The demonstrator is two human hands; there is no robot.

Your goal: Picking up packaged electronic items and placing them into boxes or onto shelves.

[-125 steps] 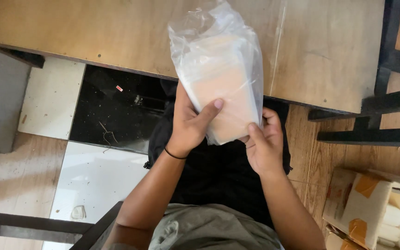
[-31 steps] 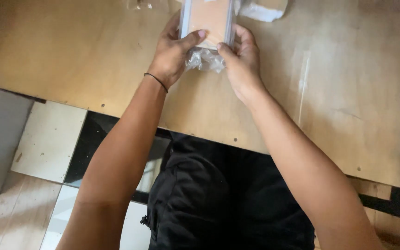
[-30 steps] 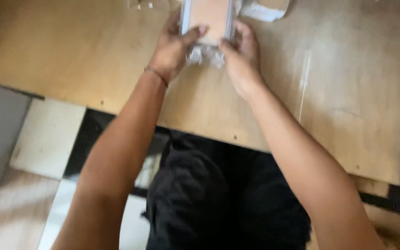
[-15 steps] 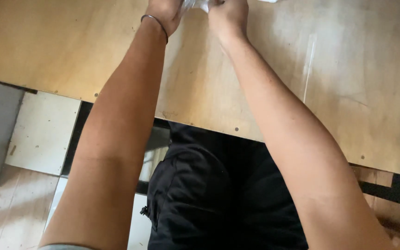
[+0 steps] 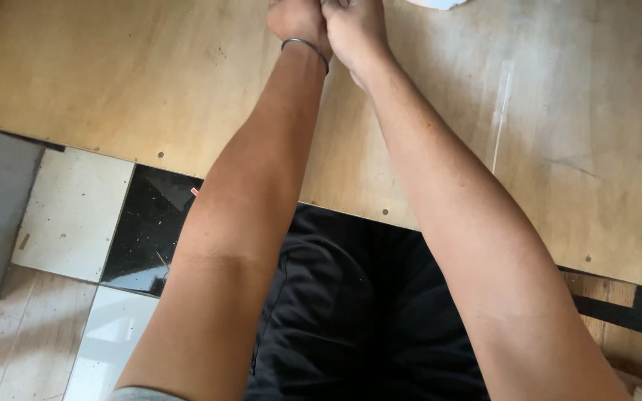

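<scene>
hands, left hand (image 5: pixel 295 18) and right hand (image 5: pixel 354 22), now pressed together at the frame's top, grip unclear, wrapped block gone.

Looks like a small workshop or home work corner, not a finished office.
Bare plywood tabletop (image 5: pixel 113 82): unfinished sheet, scuffed, pale streaks, small screw heads along the near edge. Floor under it is a mix: white tiles (image 5: pixel 72 215), one glossy black tile (image 5: pixel 146 234) with dust and debris bits, wood-look flooring (image 5: pixel 9 341) at lower left. Dark metal frame bar (image 5: pixel 626 315) at right under the tabletop. Person sits at it in black trousers. Daylight falls across the surface.
</scene>
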